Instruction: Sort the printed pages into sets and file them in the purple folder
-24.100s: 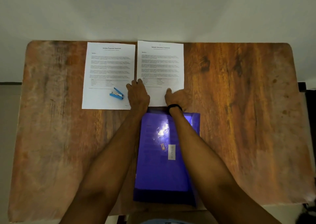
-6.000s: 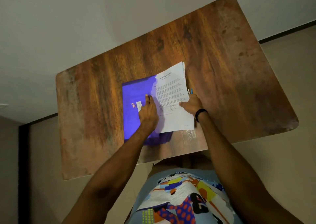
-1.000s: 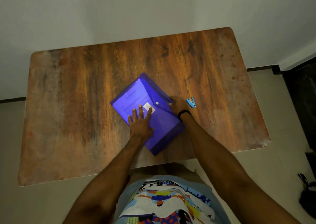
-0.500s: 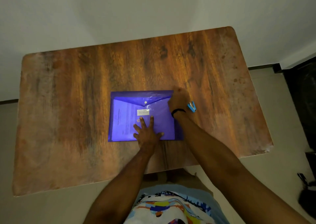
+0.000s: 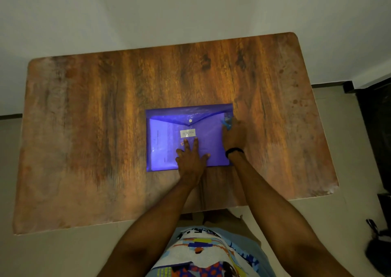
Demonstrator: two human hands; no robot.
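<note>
The purple folder (image 5: 211, 147) lies flat in landscape on the wooden table (image 5: 95, 128), with its flap down over the snap button. The printed pages (image 5: 161, 143) show faintly through its left half. My left hand (image 5: 190, 160) presses flat on the folder's lower middle, fingers spread. My right hand (image 5: 233, 137) lies over the folder's right edge. Its fingertips hold the small blue stapler (image 5: 226, 123) at the folder's upper right corner.
The table's near edge runs just in front of my body. Grey floor lies on both sides. Dark furniture (image 5: 378, 128) stands to the right of the table, and a dark bag (image 5: 378, 247) sits on the floor at lower right.
Within the last second the folder was turned from a diagonal to square landscape. My right hand left the folder's top edge and took up the stapler, now over the folder's right corner.
</note>
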